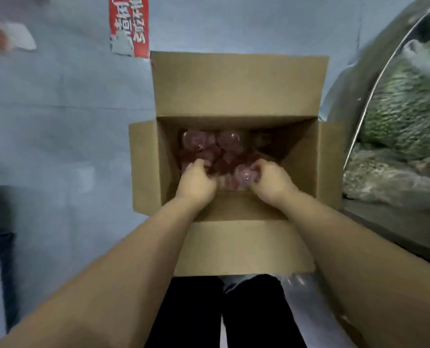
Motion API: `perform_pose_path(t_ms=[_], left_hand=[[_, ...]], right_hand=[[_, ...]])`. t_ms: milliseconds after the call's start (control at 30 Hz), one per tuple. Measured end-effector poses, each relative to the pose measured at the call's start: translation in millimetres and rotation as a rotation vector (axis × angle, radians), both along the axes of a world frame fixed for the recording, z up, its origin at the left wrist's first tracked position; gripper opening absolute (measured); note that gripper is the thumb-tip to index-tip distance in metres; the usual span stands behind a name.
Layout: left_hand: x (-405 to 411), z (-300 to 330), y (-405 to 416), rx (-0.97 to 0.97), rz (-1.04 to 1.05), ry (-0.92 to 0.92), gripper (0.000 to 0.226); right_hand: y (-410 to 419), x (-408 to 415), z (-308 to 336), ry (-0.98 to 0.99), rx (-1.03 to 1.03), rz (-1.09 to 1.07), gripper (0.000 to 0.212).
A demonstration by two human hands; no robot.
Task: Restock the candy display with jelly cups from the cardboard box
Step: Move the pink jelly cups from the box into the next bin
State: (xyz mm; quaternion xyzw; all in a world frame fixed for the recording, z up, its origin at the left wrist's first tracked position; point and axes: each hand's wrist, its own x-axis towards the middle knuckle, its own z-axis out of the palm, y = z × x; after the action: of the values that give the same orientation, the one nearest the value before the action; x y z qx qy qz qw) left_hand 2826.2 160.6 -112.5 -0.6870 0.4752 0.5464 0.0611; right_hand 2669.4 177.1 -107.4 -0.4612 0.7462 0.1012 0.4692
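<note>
An open cardboard box (pixel 236 91) stands on the floor in front of me, flaps spread out. Several red jelly cups (pixel 209 144) with clear lids lie heaped at its bottom. Both my arms reach down into it. My left hand (pixel 199 182) has its fingers curled into the pile on the left side, gripping jelly cups. My right hand (pixel 271 179) curls round a jelly cup (pixel 244 174) at the near middle of the heap. The image is blurred, so the exact cups under the fingers are hard to make out.
A curved metal-and-glass display case (pixel 395 114) holding bagged greenish goods rises at the right, close to the box. A red printed strip (pixel 131 23) lies on the pale blue floor beyond the box. My dark trouser legs (pixel 229 315) are below the near flap.
</note>
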Motion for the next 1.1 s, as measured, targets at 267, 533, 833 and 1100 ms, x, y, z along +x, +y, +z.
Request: perform_pose_path(t_ms=[267, 533, 833, 1100], left_hand=[[-27.9, -120.3, -13.5, 0.156, -0.367, -0.460, 0.049], [-11.8, -92.0, -9.2, -0.033, -0.129, -0.369, 0.059], [-1.9, 165.7, -18.2, -0.352, 0.244, 0.213, 0.042], [-30.2, 464.8, -47.5, -0.727, -0.106, 0.483, 0.051]], right_hand=[[-1.0, 3.5, -99.5, 0.126, -0.011, 0.713, 0.042], [-1.0, -9.2, -74.4, 0.021, -0.047, 0.016, 0.049], [8.4, 24.5, 160.6, -0.411, -0.361, -0.993, 0.048], [11.3, 3.2, 485.7, -0.620, -0.697, -0.861, 0.061]])
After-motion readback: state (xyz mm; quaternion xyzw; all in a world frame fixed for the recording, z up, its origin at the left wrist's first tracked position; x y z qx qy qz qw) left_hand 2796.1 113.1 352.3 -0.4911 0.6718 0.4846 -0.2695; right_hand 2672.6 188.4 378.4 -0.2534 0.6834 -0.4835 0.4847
